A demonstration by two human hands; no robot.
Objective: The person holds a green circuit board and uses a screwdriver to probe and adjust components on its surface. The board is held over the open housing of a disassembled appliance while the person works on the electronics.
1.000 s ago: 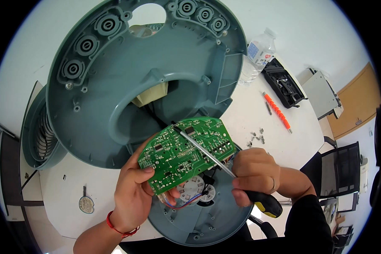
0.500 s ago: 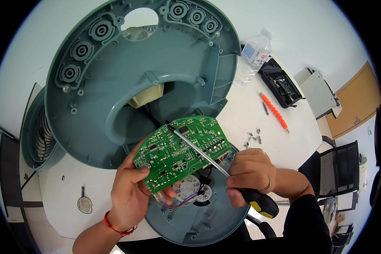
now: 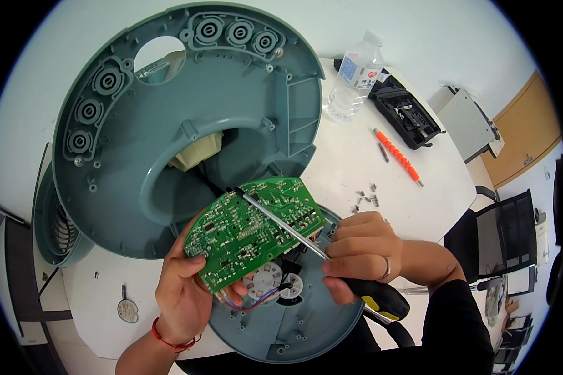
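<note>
Grips green circuit board (image 3: 247, 236) by its left end with left hand (image 3: 184, 284). Clasps screwdriver (image 3: 288, 228) over it with right hand (image 3: 364, 253).

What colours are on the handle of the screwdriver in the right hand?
The screwdriver handle is black with yellow patches; it shows best in the head view.

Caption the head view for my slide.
Left hand holds a green circuit board; right hand holds a screwdriver across its face.
</note>
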